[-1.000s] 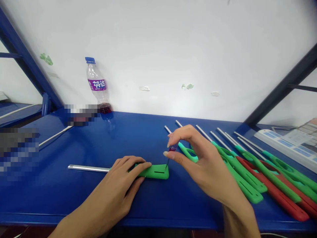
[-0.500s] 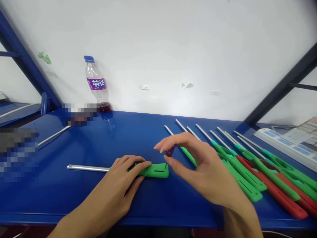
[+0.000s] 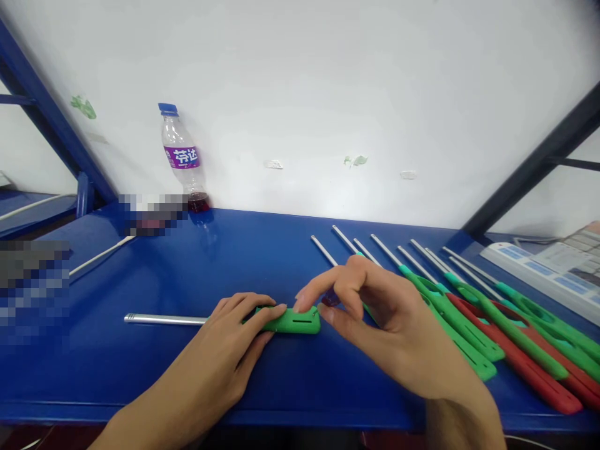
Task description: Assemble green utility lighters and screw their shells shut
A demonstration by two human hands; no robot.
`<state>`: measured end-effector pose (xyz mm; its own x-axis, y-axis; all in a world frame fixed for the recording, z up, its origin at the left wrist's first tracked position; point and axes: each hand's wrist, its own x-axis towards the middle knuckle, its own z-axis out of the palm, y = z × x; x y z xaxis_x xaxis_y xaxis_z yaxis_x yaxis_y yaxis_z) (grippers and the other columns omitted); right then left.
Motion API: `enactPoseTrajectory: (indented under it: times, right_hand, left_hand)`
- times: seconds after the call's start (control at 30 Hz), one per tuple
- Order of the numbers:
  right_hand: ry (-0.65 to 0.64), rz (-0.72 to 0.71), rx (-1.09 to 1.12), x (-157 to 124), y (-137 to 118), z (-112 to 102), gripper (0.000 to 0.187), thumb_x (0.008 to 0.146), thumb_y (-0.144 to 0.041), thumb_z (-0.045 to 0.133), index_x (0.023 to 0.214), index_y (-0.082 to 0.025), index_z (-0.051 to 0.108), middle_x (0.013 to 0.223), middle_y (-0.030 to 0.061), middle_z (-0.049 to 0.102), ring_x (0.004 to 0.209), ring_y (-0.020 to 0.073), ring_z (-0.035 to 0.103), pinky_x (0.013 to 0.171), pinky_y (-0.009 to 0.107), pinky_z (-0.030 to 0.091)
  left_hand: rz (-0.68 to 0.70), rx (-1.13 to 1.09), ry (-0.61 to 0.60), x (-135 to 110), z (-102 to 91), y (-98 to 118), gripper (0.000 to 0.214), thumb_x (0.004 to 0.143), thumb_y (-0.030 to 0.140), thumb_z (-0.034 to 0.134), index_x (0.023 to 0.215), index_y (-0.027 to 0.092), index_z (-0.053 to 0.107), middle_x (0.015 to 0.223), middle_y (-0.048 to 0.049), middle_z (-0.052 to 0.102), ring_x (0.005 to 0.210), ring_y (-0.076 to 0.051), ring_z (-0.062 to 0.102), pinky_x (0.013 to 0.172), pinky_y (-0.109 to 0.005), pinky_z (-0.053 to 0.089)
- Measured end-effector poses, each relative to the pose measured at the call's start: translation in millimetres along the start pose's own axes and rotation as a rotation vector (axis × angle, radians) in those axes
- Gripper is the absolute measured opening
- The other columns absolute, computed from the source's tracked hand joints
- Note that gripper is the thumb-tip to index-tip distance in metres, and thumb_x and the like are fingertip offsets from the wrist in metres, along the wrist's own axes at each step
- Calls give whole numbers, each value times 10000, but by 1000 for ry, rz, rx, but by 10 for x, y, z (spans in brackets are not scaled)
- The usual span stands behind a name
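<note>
Lately tipped from near-upright to a slant, the small screwdriver in the right hand, its translucent purple handle lower and partly hidden by the fingers. Forefinger newly stretched towards the green lighter, tip at the upper edge of the handle; touching or just above, impossible to tell. Thumb and bent fingers seemingly pinching the screwdriver. Apparently, as a judgement, a shift from driving straight down at the end hole to feeling or steadying there. Unchanged: left hand clasping the lighter from above, fingers slightly parted on the far side, thumb on the near side, holding it flat on the blue tabletop, silver tube pointing left.

Matte green plastic for the handle, broad and rounded at the end, cut with one narrow dark slot. Slim, shiny metal for the tube, ringed near its tip. Glossy paint on the tabletop. To the right, fanned out at a slant, more green lighters and smooth red lighters, with looped grips and turquoise collars. Behind, against the white wall, a clear, waisted Fanta bottle with dark red liquid at the bottom.
</note>
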<state>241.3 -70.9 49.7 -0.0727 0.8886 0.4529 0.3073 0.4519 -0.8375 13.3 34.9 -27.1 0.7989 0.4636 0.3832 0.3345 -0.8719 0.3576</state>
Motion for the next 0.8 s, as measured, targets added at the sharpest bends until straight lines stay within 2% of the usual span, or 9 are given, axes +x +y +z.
enactPoseTrajectory:
  times: [0.2, 0.37, 0.5, 0.7, 0.8]
  right_hand:
    - [-1, 42, 91, -27, -6, -31, 397, 904, 42, 569, 753, -272, 379, 943, -6, 808, 932, 215, 770, 863, 403, 602]
    - [52, 36, 136, -6, 23, -24, 419, 898, 35, 578, 737, -273, 344, 796, -30, 719, 794, 199, 705, 821, 413, 594]
    - [117, 12, -64, 17, 54, -13, 307, 927, 6, 589, 858, -271, 474, 905, -38, 676, 896, 185, 692, 798, 340, 537]
    - [142, -49, -246, 45, 52, -5, 186, 1026, -112, 647, 1065, -292, 667, 1068, -25, 669, 987, 158, 635, 881, 304, 508]
    - [184, -83, -328, 63, 59, -9, 240, 1037, -169, 716, 1176, -358, 767, 1010, -32, 663, 950, 153, 639, 861, 303, 512]
  left_hand:
    - [-9, 2, 0, -17, 29, -15, 371, 1118, 192, 484, 1435, 301, 645, 1352, -66, 711, 1230, -290, 648, 1037, -488, 548]
    - [-7, 8, 25, -23, 45, -28, 374, 1115, 201, 496, 1439, 320, 642, 1350, -50, 715, 1235, -284, 651, 1045, -466, 544]
    - [2, 12, 10, -12, 26, -13, 372, 1113, 186, 497, 1439, 304, 631, 1356, -55, 712, 1237, -289, 649, 1046, -487, 536]
    - [2, 1, 27, -20, 38, -22, 364, 1119, 187, 488, 1432, 309, 628, 1362, -61, 703, 1244, -287, 641, 1057, -484, 523]
    - [5, 5, 24, -27, 41, -16, 375, 1119, 188, 485, 1445, 319, 616, 1360, -60, 703, 1238, -290, 643, 1058, -494, 518]
